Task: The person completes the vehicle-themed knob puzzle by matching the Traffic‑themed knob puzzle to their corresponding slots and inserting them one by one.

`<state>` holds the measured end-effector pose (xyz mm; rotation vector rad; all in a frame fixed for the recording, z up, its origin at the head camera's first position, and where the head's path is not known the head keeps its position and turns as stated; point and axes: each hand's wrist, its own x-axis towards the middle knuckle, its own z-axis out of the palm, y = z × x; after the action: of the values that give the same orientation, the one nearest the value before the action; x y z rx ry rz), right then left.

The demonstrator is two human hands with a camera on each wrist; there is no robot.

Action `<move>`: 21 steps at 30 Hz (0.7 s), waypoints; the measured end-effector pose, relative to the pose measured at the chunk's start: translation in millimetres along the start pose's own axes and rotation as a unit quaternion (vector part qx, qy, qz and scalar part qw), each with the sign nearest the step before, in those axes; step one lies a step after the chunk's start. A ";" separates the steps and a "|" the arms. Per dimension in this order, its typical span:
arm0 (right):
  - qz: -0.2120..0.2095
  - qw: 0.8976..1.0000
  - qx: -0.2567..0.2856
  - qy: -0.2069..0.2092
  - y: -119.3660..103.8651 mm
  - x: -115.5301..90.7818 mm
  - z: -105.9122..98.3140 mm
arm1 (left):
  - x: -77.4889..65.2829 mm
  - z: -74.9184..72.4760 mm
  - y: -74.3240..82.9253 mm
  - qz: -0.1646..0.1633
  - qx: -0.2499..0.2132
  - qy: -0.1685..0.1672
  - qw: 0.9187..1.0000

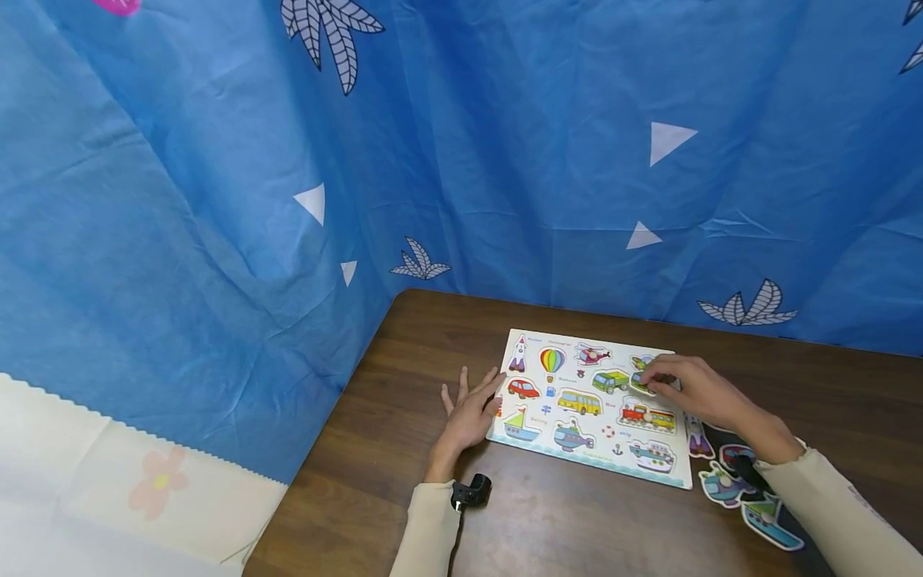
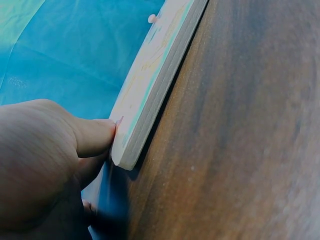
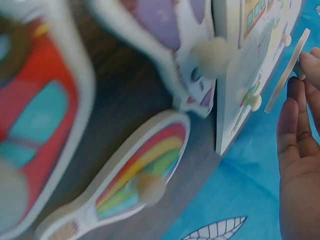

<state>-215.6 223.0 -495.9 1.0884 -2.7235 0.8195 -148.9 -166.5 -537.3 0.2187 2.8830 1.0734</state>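
Observation:
A wooden peg puzzle board [image 1: 678,478] with printed vehicles lies on the table. My left hand [image 1: 470,413] rests at its left edge, thumb on the board's corner in the left wrist view, other fingers spread over the table. Above the board's upper right part, my right hand [image 1: 703,393] pinches a puzzle piece [image 3: 287,75] by its knob. That piece appears edge-on in the right wrist view; in the head view it looks partly green, and fingers hide some of it. Close by on the board is a knobbed green piece [image 3: 256,102].
Loose knobbed pieces lie right of the board: a rocket [image 1: 698,442], a submarine [image 1: 723,486], a sailboat [image 1: 771,522], a red car [image 3: 45,115] and a balloon [image 3: 150,170]. Blue curtains [image 1: 541,160] hang behind the brown table [image 1: 375,449].

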 end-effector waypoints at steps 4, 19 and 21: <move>-0.012 1.000 0.014 -0.009 -1.8 9.4 6.3 | -0.1 -0.2 -0.2 0.001 0.004 0.002 1.000; -0.016 0.998 0.033 -0.051 -9.2 34.1 25.6 | -1.0 -0.7 1.3 0.004 0.002 0.003 1.000; -0.018 0.998 0.035 -0.050 -9.2 35.3 27.9 | -1.3 -0.8 1.0 0.006 0.002 0.004 1.000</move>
<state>-232.6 181.5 -505.7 1.2206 -2.7661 0.8836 -147.6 -166.5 -536.1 0.2336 2.8947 1.0730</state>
